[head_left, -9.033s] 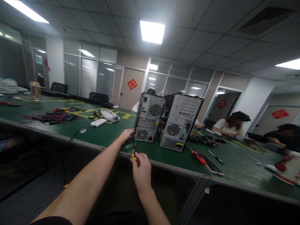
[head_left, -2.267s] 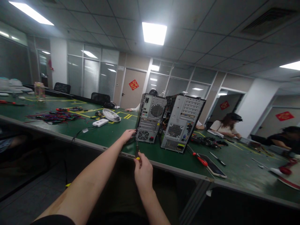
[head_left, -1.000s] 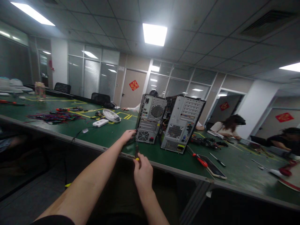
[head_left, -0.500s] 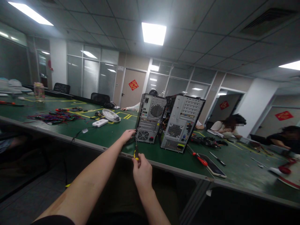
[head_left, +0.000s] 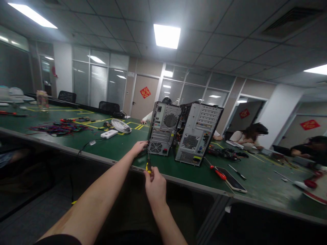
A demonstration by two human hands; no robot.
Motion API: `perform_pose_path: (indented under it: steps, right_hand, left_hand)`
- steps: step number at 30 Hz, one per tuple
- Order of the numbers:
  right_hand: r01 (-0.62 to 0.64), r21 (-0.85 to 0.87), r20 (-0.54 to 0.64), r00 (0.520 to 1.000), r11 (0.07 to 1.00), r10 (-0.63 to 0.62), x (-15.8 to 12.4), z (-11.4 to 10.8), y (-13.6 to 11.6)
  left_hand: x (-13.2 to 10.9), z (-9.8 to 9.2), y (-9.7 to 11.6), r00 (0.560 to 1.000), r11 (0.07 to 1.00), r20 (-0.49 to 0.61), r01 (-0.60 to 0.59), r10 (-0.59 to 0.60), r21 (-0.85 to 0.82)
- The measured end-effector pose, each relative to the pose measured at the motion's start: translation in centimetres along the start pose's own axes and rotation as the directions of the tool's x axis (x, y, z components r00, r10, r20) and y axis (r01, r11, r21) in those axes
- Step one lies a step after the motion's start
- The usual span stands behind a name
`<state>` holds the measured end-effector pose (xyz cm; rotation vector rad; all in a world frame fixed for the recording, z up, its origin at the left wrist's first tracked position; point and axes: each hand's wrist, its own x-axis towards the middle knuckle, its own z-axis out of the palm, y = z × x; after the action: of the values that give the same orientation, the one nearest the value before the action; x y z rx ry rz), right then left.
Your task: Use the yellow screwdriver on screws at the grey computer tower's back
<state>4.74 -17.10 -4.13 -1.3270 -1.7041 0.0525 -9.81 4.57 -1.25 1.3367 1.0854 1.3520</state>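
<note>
My right hand [head_left: 155,180] is closed on the handle of a yellow and black screwdriver [head_left: 148,166], whose shaft points up at the lower left edge of a computer case [head_left: 163,131]. My left hand [head_left: 139,148] rests on the table against the left side of that case; its fingertips are hidden at the case's edge. The case stands upright with its rear grilles towards me. Right beside it stands a second, larger computer case [head_left: 198,136], also upright.
On the green table [head_left: 122,146] lie a bundle of wires [head_left: 60,128], a white power bank-like box [head_left: 109,134], a white fan grille [head_left: 121,126], a red screwdriver [head_left: 218,173], a phone-like slab [head_left: 233,181] and black cables [head_left: 230,154]. Other people sit across and at the right.
The hand of a person behind the cases has shifted slightly right. My two hands, the screwdriver and both cases look almost unmoved.
</note>
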Motion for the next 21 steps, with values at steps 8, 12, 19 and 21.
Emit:
perform_pose_path:
  steps: [8, 12, 19, 21]
  right_hand:
    - [0.075, -0.091, -0.020, 0.997, 0.993, -0.077, -0.08, -0.53, 0.15]
    - [0.013, 0.005, -0.013, 1.000, 1.000, -0.013, -0.02, -0.16, 0.02]
    - [0.065, -0.080, -0.002, 0.998, 0.995, -0.065, -0.07, -0.32, -0.10]
    - [0.083, -0.127, 0.010, 0.997, 0.988, -0.082, -0.21, -0.51, -0.09]
  left_hand:
    - [-0.22, -0.03, 0.05, 1.000, 1.000, 0.002, -0.006, 0.006, 0.002]
    - [-0.28, -0.03, 0.10, 1.000, 1.000, -0.001, -0.010, 0.010, 0.004]
    - [-0.17, -0.07, 0.10, 1.000, 1.000, 0.008, -0.002, 0.002, 0.003]
    - [-0.12, -0.06, 0.05, 1.000, 1.000, 0.008, 0.000, 0.000, 0.007]
